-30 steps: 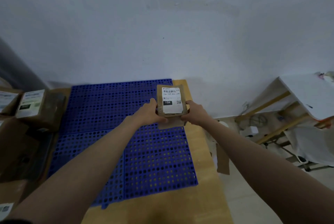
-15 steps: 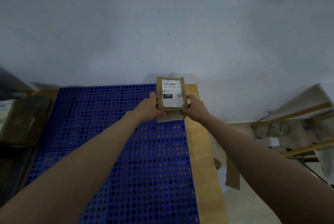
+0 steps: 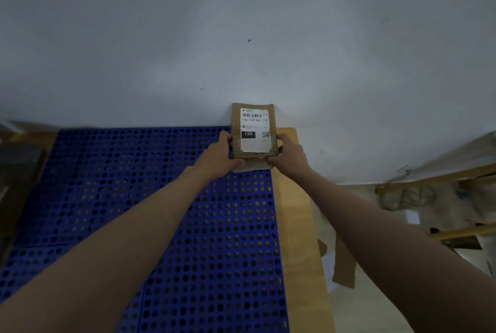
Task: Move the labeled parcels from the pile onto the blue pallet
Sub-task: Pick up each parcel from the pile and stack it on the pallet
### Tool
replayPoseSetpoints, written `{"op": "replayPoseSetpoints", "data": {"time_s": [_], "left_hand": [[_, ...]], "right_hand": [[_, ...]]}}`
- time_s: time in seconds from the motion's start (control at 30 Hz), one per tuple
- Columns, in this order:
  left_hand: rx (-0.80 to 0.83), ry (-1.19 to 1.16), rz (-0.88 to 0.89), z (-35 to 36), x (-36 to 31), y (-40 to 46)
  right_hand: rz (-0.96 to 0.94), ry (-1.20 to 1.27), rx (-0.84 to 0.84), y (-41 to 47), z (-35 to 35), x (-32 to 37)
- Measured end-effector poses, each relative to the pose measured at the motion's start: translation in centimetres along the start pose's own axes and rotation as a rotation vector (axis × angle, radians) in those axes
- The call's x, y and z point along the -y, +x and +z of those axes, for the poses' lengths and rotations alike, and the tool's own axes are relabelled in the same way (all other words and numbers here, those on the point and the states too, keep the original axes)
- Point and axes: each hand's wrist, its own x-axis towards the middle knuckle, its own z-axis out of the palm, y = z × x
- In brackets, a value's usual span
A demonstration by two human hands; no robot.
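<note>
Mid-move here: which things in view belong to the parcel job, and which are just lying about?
Job:
labeled parcel, gripped by left hand and right hand
blue pallet

Lying about:
cardboard strip hanging off the wooden platform
yellow-framed clutter at right

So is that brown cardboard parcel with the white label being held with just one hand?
No, both the left hand and the right hand grip the brown cardboard parcel, one at each lower side.
</note>
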Motion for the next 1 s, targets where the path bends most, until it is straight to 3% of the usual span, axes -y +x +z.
{"op": "replayPoseSetpoints", "data": {"time_s": [0.27,0.47,0.6,0.77,1.0], "left_hand": [[0.140,0.168,-0.154,-1.3,-0.7,-1.8],[0.227,0.298,-0.164,-4.5,-2.0,-6.8],[0.196,0.403,-0.126,-7.2,-3.0,-11.5],[0.195,0.561,-0.161,-10.1,-3.6,-17.9],[0.209,0.617,-0.254,-13.5,-1.9,-27.6]], "right_hand": [[0.107,-0.075,0.070,-1.8,-1.0,0.8],[0.060,-0.206,0.097,-6.5,-3.3,3.8],[-0.044,-0.264,0.186,-10.1,-5.0,7.0],[-0.200,-0.526,0.366,-15.2,-5.9,12.0],[-0.375,-0.714,0.518,-22.7,-3.1,18.5]]}}
